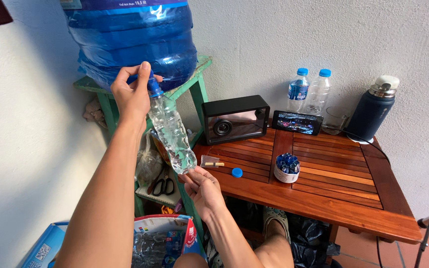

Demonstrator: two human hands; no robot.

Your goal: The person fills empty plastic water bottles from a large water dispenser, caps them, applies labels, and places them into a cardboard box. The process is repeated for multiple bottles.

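A large blue water jug [130, 39] lies on a green wooden stand [197, 82] against the wall. My left hand [132, 94] is raised to the jug's blue tap [153, 87], fingers on it. Under the tap a clear plastic bottle [172, 131] hangs tilted, its mouth at the tap. My right hand [202, 187] supports the bottle's bottom from below. A loose blue cap [237, 172] lies on the slatted wooden table [333, 193] just right of that hand.
On the table stand a black box speaker [235, 119], a phone [297, 122] with a lit screen, two capped bottles [308, 92], a glass [334, 120], a dark flask [375, 109] and a cup of blue caps [287, 167]. Scissors [163, 186] lie on the stand's lower shelf.
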